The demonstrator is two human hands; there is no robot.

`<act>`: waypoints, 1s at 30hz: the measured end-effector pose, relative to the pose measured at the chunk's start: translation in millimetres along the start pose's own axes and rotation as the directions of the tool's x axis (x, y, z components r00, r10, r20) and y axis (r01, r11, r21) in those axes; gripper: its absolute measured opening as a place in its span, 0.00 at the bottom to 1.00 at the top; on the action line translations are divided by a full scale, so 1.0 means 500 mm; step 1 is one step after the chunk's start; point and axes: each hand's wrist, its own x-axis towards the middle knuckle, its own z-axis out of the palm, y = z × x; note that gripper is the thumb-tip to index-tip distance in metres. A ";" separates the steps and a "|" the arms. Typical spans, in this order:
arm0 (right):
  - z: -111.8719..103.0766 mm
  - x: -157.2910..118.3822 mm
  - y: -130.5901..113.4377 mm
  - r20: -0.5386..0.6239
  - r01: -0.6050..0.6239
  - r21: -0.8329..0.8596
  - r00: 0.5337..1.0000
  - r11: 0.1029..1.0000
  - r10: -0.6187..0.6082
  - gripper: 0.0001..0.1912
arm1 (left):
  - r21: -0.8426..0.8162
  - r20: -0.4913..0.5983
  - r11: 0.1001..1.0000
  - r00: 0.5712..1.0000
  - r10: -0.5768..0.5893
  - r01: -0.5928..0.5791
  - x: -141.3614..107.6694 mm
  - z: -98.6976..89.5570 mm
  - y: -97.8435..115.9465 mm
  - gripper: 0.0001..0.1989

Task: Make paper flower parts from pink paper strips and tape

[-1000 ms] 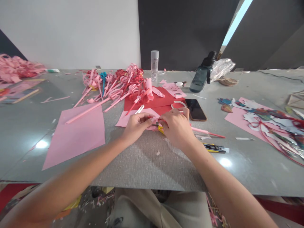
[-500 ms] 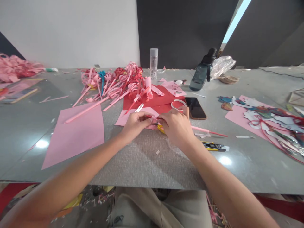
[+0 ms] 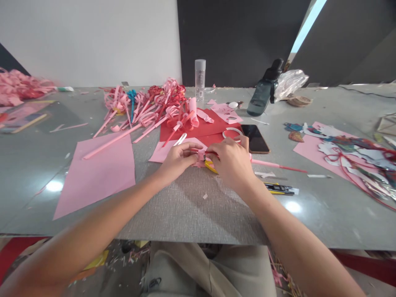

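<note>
The right hand (image 3: 232,164) has closed fingers; the left hand (image 3: 178,161), at its nine o'clock, curls, but whether it pinches, I cannot tell. The gripped pink-and-red stick (image 3: 266,163) runs nine to three o'clock; the small pink paper (image 3: 201,155) is between the hands, nearer the left.

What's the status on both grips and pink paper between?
Left grip at small pink paper. Right grip beside it, pink rod extending past. Yellow-handled tool close by; nothing plainly blocking.
</note>
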 end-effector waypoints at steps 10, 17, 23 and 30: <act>0.009 -0.001 0.006 -0.060 0.027 0.023 0.998 0.999 -0.026 0.11 | -0.024 0.046 0.999 0.998 -0.035 0.036 0.000 0.005 -0.001 0.09; 0.007 -0.001 0.002 -0.080 0.014 0.042 0.997 0.999 -0.010 0.11 | -0.001 0.068 0.999 0.997 -0.037 0.037 0.000 0.002 -0.004 0.08; 0.008 -0.002 0.003 -0.087 0.011 0.045 0.996 0.999 -0.007 0.10 | 0.025 0.075 0.999 0.996 -0.044 0.042 0.000 -0.002 0.000 0.07; 0.012 -0.002 0.004 -0.087 0.004 0.045 0.996 0.999 0.000 0.10 | 0.132 0.090 0.990 0.994 -0.066 0.054 -0.001 -0.001 0.000 0.04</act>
